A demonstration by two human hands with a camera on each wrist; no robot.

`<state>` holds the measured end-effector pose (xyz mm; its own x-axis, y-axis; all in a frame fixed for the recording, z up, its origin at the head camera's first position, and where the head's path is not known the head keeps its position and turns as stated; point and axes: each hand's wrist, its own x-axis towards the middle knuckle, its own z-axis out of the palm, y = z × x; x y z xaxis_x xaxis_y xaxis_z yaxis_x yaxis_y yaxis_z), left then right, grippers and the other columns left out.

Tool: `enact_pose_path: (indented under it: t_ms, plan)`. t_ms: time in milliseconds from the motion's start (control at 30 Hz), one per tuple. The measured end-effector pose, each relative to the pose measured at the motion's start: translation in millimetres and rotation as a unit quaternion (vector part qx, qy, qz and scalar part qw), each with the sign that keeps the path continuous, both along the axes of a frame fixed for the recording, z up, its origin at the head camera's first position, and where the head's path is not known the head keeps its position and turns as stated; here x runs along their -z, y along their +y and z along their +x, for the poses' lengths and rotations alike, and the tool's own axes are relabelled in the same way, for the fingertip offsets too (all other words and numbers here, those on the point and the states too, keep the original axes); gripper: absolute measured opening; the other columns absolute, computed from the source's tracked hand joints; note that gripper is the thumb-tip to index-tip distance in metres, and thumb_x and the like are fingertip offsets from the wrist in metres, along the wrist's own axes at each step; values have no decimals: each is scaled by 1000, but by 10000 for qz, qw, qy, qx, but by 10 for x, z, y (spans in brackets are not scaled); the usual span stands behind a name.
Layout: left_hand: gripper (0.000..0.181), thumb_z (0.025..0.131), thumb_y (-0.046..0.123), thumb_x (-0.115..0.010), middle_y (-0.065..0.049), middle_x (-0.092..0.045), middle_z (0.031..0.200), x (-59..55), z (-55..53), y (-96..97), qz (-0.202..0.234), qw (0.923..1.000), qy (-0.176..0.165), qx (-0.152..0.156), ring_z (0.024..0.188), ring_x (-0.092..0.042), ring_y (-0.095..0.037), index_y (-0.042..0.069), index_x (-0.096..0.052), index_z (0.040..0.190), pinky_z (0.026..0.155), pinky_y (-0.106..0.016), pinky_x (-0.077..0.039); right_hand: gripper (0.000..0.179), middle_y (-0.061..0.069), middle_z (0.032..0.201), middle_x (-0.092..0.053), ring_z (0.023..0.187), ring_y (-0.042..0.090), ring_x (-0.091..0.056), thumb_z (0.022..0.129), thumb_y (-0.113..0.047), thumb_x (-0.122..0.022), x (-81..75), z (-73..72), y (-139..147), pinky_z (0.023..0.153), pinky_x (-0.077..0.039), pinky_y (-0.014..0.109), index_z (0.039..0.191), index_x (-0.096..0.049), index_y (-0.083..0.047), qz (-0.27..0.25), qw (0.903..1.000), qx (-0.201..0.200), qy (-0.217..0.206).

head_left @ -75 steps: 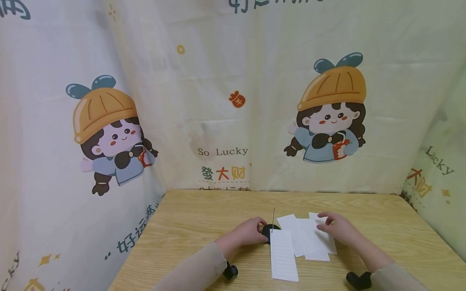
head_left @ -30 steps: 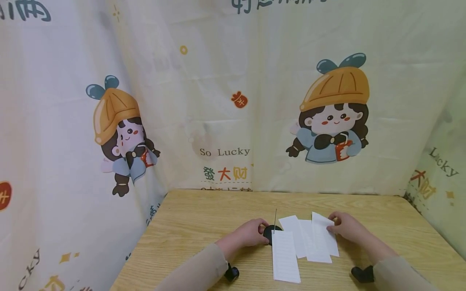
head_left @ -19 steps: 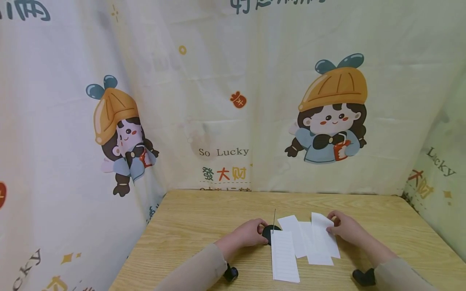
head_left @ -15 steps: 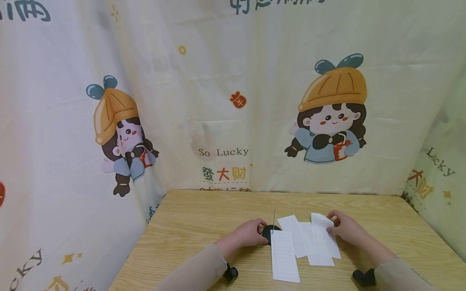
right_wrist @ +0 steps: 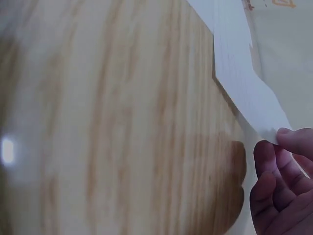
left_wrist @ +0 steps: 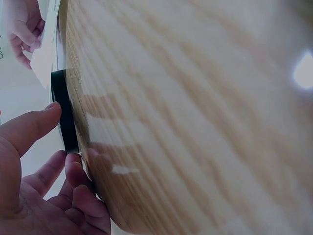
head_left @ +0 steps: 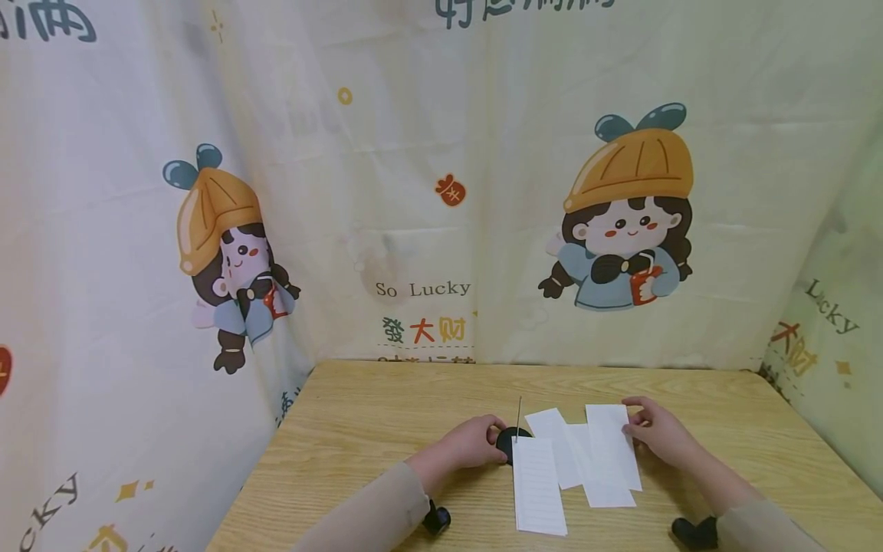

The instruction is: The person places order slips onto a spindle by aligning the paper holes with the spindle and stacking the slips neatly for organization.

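In the head view my left hand (head_left: 472,442) grips the round black base (head_left: 508,445) of a bill spike, whose thin metal needle (head_left: 520,416) stands upright. The left wrist view shows the thumb and fingers (left_wrist: 46,178) at opposite sides of the base's dark rim (left_wrist: 64,112). A stack of lined white paper slips (head_left: 539,487) lies with its far end at the needle. My right hand (head_left: 658,435) pinches the far right corner of the rightmost paper slip (head_left: 610,441); in the right wrist view this lined slip (right_wrist: 249,98) bends up toward thumb and forefinger.
More white slips overlap on the wooden table (head_left: 386,399), one tilted slip (head_left: 552,433) just right of the needle and another (head_left: 578,445) beside it. Black wrist cameras hang below both sleeves, the left one (head_left: 437,517) and the right one (head_left: 693,530). A printed curtain (head_left: 414,230) closes off the back.
My right hand has moved from over the slips to the rightmost one's corner and taken hold of it. The slips under it slid slightly toward the front. The left hand kept its grip.
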<state>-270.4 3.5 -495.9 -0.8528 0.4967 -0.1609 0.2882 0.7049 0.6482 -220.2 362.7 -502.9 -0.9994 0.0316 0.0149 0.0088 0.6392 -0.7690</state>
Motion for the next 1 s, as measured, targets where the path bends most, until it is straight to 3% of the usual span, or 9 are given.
enact_pose_path:
  t_ms: [267,533,800,1000]
  plan:
    - [43,80,22,-84,5,-54,85,4,6,-2,9,10000,34,27,77,-50,-14,17,-63,118,71,-31,-41,48,15,99,-58,74,21,-56,97,-3,-60,-58,59,-19,57,-49,30,141,-41,3,-283,9993,-103,218]
    - [44,80,23,-84,4,-54,85,25,-4,-7,6,10000,-11,-18,76,-50,-14,18,-63,119,70,-31,-41,50,20,107,-53,75,22,-57,100,-6,-57,-120,88,2,57,-50,32,145,-37,-2,-663,9977,-52,101]
    - [44,80,22,-84,4,-54,85,20,-4,-3,23,10000,13,-11,76,-50,-14,17,-63,119,70,-31,-40,51,21,109,-55,81,23,-59,101,-7,-56,-244,134,-6,60,-52,32,147,-35,-2,-501,9984,33,263]
    - [44,80,21,-84,4,-54,85,14,6,-8,46,10000,33,30,76,-50,-14,16,-63,119,70,-31,-40,51,21,109,-54,81,22,-60,101,-9,-56,-290,140,-18,61,-52,32,147,-34,-2,-664,9972,40,355]
